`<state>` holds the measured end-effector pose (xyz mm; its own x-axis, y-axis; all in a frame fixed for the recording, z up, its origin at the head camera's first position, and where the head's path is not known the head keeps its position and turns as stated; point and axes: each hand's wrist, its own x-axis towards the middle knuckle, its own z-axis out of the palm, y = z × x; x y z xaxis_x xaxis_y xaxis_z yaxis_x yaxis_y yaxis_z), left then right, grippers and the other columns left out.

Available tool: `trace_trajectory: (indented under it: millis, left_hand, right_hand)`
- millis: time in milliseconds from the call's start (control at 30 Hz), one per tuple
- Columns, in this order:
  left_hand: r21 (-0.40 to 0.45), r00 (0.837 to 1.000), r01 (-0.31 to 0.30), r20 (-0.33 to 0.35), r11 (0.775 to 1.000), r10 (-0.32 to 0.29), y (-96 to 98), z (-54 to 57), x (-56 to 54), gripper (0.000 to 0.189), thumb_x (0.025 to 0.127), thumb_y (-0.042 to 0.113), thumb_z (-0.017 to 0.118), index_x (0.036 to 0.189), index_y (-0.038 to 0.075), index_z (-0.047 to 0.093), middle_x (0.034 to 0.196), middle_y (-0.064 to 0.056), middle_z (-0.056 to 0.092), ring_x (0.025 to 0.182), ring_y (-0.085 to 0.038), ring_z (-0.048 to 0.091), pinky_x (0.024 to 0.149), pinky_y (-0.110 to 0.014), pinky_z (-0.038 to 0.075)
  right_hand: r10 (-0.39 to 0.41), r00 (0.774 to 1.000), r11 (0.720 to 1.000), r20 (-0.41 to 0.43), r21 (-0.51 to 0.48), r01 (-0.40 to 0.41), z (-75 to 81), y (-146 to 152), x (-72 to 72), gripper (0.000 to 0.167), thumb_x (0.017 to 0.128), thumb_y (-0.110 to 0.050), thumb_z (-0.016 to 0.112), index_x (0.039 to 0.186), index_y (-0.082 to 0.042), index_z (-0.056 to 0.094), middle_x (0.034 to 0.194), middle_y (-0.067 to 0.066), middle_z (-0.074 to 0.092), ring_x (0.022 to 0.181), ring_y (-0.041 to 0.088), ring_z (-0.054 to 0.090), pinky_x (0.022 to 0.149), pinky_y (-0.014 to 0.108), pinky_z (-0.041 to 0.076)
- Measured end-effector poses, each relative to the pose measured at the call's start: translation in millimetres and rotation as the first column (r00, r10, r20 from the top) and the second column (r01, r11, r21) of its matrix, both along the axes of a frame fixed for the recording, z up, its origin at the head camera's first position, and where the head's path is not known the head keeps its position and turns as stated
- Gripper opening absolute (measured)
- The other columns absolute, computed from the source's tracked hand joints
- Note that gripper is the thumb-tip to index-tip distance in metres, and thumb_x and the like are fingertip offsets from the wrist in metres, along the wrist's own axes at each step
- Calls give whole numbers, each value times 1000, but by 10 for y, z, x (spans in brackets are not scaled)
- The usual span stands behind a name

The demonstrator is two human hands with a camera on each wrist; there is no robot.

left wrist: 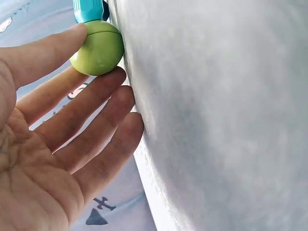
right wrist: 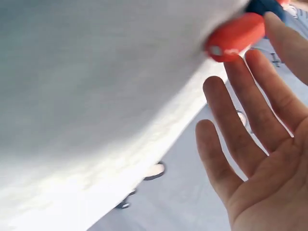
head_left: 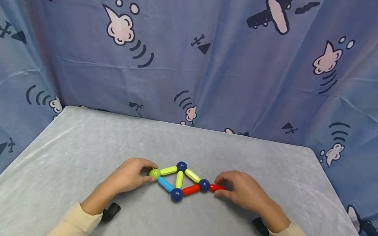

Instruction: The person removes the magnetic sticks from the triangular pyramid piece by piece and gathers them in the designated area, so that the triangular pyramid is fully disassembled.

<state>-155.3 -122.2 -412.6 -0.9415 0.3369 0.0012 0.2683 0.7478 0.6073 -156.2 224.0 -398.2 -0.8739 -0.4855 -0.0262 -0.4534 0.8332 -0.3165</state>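
Note:
A flat shape of magnetic building sticks and balls lies on the table in the head view. At its left corner my left hand (head_left: 131,175) pinches a green ball (head_left: 155,174) between thumb and fingers; the left wrist view shows the thumb on the ball (left wrist: 98,50). My right hand (head_left: 242,190) holds a red stick (head_left: 216,188) at the right end, which joins a dark blue ball (head_left: 204,185). Two more dark blue balls form the top (head_left: 181,166) and bottom corners. Yellow-green sticks (head_left: 179,179), a light blue stick (head_left: 165,184) and another red stick (head_left: 191,190) link them.
A pale grey cloth covers the table (head_left: 176,229). Behind and beside it hangs a blue curtain (head_left: 168,53) printed with planes and clouds. Black wrist straps (head_left: 110,212) show below both hands.

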Motion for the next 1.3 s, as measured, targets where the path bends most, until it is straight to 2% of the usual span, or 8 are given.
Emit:
trace_trajectory:
  millis: [200, 300, 467, 600, 867, 1000, 1133, 1300]
  left_hand:
    - [-4, 1000, -24, 10, 1000, 24, 20, 3, 2, 28, 82, 18, 81, 110, 15, 76, 104, 3, 73, 96, -15, 66, 89, -40, 53]
    - [-7, 1000, -31, 0, 999, 31, 18, -4, -7, 27, 82, 18, 82, 108, 16, 76, 102, 4, 73, 95, -15, 66, 87, -39, 53]
    - [-12, 999, -25, -30, 1000, 25, -7, -5, -11, 25, 82, 19, 82, 106, 16, 77, 100, 3, 74, 93, -15, 66, 84, -38, 53]
    - [-10, 999, -15, -47, 1000, 14, -20, -21, -11, 25, 81, 20, 82, 105, 14, 77, 100, 2, 74, 92, -15, 66, 82, -38, 53]
    - [-8, 998, -8, -55, 1000, 8, -2, -44, -21, 26, 81, 21, 83, 106, 15, 78, 101, 1, 75, 93, -15, 67, 82, -38, 53]
    - [-9, 998, -14, -61, 1000, 13, 15, -42, -12, 26, 80, 20, 83, 105, 15, 78, 100, 1, 75, 93, -16, 67, 83, -39, 53]
    - [-16, 998, -17, -54, 1000, 16, 16, -42, -4, 27, 80, 21, 83, 106, 16, 78, 101, 1, 75, 94, -16, 67, 84, -39, 53]
    - [-15, 998, -16, -60, 1000, 15, 35, -34, -16, 27, 81, 21, 83, 106, 15, 78, 102, 0, 75, 95, -17, 68, 84, -39, 53]
  right_hand:
    - [52, 998, 999, 40, -12, -52, 164, -396, -102, 25, 87, -35, 76, 109, -22, 74, 109, -7, 72, 107, 18, 65, 94, 44, 53]
    - [120, 993, 993, 19, -26, -119, 204, -630, -172, 25, 89, -32, 75, 111, -21, 74, 112, -5, 72, 110, 19, 64, 97, 45, 52]
    - [236, 972, 969, 3, -74, -236, 200, -984, -269, 23, 91, -26, 73, 112, -18, 74, 113, -3, 72, 110, 19, 64, 98, 42, 51]
    - [285, 959, 955, -7, -86, -284, 143, -1180, -321, 22, 90, -22, 74, 112, -16, 74, 110, -2, 73, 106, 19, 64, 96, 40, 51]
    - [268, 963, 961, -36, -61, -270, 76, -1365, -391, 20, 90, -26, 74, 109, -18, 76, 107, -3, 75, 101, 18, 67, 92, 36, 53]
    - [263, 964, 963, -45, -54, -266, 42, -1391, -404, 15, 89, -25, 75, 103, -17, 78, 101, -5, 76, 91, 14, 67, 86, 32, 54]
    - [239, 971, 970, -20, -37, -240, 2, -1404, -400, 13, 89, -25, 76, 100, -19, 78, 97, -7, 76, 84, 9, 64, 80, 26, 53]
    - [216, 976, 975, -25, -37, -217, -5, -1389, -389, 14, 89, -26, 75, 101, -19, 78, 98, -7, 75, 85, 9, 64, 81, 27, 54]
